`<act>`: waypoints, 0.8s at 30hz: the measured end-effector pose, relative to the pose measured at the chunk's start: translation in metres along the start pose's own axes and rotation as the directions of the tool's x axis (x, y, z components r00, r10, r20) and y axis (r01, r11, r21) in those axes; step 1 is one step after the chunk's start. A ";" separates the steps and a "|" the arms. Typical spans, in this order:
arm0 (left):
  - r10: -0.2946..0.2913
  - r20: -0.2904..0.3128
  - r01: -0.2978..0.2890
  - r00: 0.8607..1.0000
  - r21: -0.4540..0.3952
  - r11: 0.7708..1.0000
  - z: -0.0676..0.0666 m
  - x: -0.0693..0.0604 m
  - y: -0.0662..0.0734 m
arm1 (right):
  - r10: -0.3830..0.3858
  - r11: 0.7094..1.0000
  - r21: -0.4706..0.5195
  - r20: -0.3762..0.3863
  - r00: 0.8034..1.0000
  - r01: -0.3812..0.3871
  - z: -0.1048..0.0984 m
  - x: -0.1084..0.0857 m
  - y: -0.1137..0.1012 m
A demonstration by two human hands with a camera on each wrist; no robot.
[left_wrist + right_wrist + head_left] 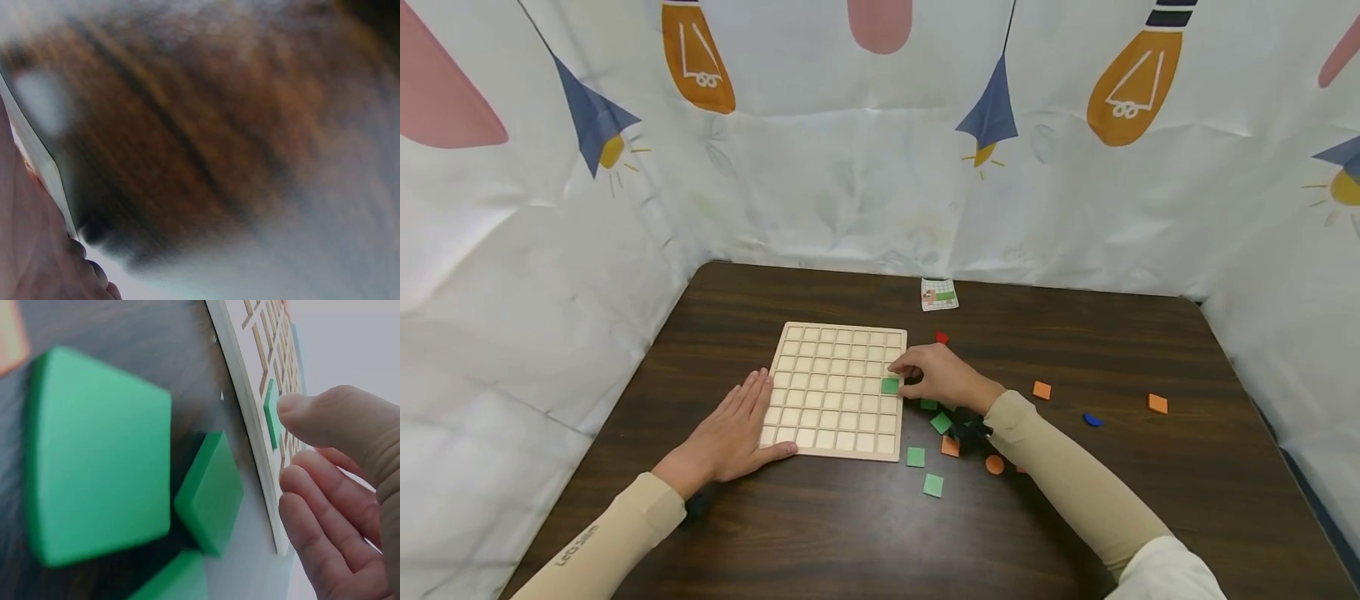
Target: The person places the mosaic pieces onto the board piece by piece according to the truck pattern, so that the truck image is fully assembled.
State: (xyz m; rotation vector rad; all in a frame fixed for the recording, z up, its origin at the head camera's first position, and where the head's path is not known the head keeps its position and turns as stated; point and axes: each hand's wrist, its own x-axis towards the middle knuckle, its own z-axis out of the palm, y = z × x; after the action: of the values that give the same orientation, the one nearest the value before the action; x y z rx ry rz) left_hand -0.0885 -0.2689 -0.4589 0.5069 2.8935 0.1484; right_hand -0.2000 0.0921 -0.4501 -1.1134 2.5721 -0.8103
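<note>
A pale wooden grid board (831,392) lies on the dark table. The left hand (726,433) rests flat along its left edge, fingers extended, thumb at the lower left corner. At the right edge is the right hand (943,377), its fingertips over the board beside one green tile (890,386) set in a cell. In the right wrist view, the thumb of the right hand (344,481) is at that green tile (272,415); the other fingers bend loosely, with no piece visible between them. The left wrist view shows part of the left hand (37,244) at the board's edge, blurred.
Loose green tiles (933,485) lie right of the board, some partly under the right arm. Farther right are orange squares (1042,390), an orange disc (995,464) and a blue piece (1092,420). A red piece (942,337) and a printed card (939,295) sit behind.
</note>
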 end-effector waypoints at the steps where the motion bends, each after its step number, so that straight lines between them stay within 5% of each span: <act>1: 0.000 0.000 0.000 1.000 0.002 1.000 0.000 0.000 0.000 | 0.005 1.000 -0.009 -0.005 1.000 -0.005 -0.001 -0.002 0.001; 24: 0.016 0.007 -0.016 1.000 -0.030 0.999 -0.003 0.000 0.002 | 0.161 0.987 0.030 -0.072 0.984 -0.159 -0.027 -0.073 0.034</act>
State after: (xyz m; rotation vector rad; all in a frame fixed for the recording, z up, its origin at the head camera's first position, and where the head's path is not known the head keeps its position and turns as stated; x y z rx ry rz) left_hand -0.0882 -0.2675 -0.4553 0.5247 2.8765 0.1924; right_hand -0.1814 0.1750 -0.4480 -0.8715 2.6626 -0.8563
